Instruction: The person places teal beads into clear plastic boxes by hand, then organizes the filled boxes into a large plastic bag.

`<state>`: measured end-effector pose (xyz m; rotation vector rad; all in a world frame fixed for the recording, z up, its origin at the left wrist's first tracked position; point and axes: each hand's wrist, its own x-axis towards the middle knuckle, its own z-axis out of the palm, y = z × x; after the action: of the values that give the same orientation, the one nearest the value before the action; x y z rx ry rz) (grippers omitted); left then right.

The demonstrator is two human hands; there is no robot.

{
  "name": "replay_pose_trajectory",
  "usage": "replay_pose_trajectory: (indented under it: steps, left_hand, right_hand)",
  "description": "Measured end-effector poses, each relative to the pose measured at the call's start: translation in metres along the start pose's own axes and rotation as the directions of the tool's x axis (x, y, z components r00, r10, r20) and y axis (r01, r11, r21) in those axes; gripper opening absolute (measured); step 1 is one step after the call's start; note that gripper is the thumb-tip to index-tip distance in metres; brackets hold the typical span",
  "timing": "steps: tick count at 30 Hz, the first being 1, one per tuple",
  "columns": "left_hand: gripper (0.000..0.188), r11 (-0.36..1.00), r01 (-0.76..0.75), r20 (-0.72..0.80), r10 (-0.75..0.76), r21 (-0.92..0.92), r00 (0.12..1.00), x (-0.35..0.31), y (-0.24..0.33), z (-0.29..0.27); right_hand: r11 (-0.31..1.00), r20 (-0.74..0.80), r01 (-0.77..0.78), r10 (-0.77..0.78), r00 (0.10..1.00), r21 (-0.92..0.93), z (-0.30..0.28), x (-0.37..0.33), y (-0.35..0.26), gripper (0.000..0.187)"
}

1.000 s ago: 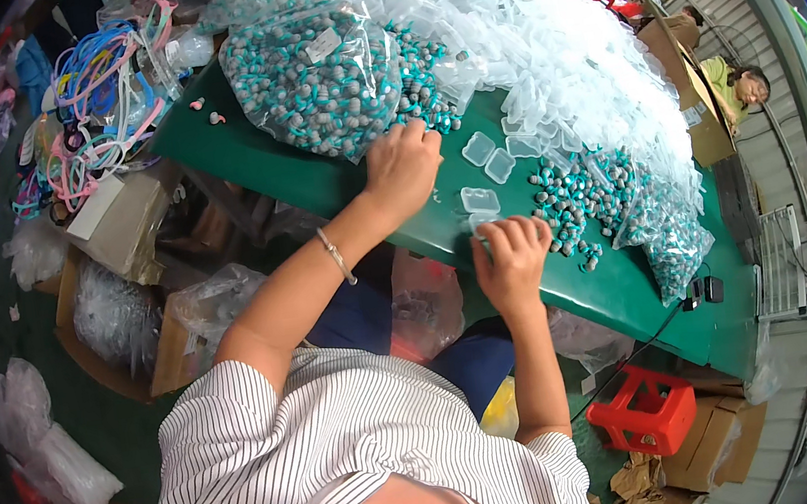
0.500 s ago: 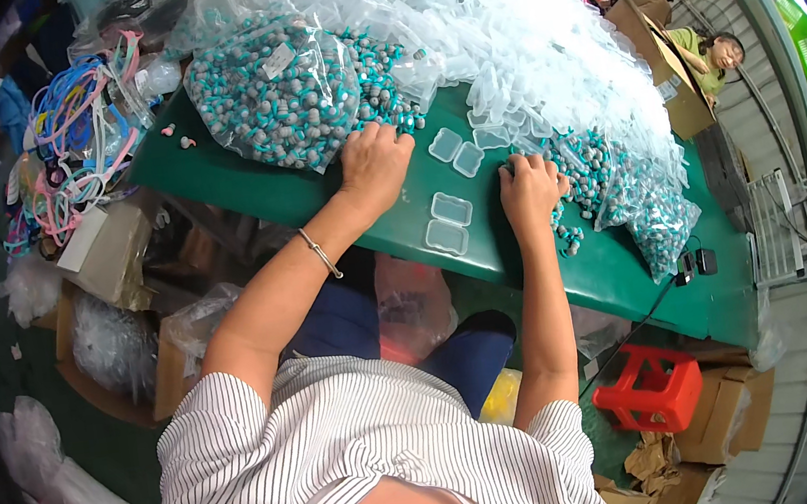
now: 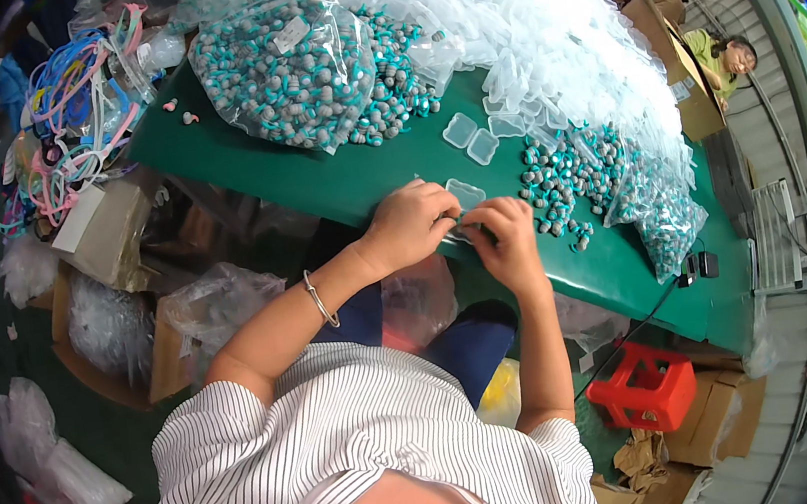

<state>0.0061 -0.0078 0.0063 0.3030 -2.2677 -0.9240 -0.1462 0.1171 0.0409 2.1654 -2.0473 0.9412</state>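
My left hand and my right hand meet at the near edge of the green table. Both are closed, fingertips pinched over an open clear plastic case that they partly cover. What lies between the fingers is too small and hidden to make out. Just beyond sits another open clear case, its two halves side by side. A large clear bag of small grey-and-teal plugs stands beyond my left hand. Loose grey-and-teal plugs are heaped to the right of my right hand.
A big mound of clear plastic cases covers the far side. At right lie a bag of plugs and a black plug adapter with a cord. Coloured straps hang at left. A red stool stands below; a person sits far right.
Both hands have drawn back from the two piles of plugs and come together over the near clear case. Their fingers are now pinched close to each other.
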Motion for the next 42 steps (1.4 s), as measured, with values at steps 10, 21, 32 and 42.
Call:
replay_pose_trajectory:
  steps: [10, 21, 32, 42]
  left_hand:
    - [0.036, 0.999, -0.005, 0.043, 0.003, 0.049, 0.999, -0.005, 0.010, -0.004]
    - [0.037, 0.982, -0.059, 0.101, 0.042, 0.177, 0.994, -0.007, 0.006, -0.002]
    - [0.017, 0.998, -0.055, -0.003, 0.055, -0.001, 0.998, -0.009, 0.005, -0.002]
    - [0.023, 0.971, -0.158, 0.130, 0.136, 0.177, 0.982, -0.044, 0.037, 0.011]
  right_hand:
    - [0.969, -0.185, -0.197, 0.168, 0.968, -0.147, 0.013, 0.006, 0.018, 0.020]
    - [0.981, -0.115, 0.001, 0.022, 0.993, 0.194, 0.007, -0.013, -0.002, 0.033]
    - [0.937, -0.042, -0.190, 0.211, 0.977, 0.293, 0.014, -0.011, -0.009, 0.024]
    - [0.904, -0.189, -0.107, 0.029, 0.981, -0.413, 0.029, 0.035, 0.047, 0.017]
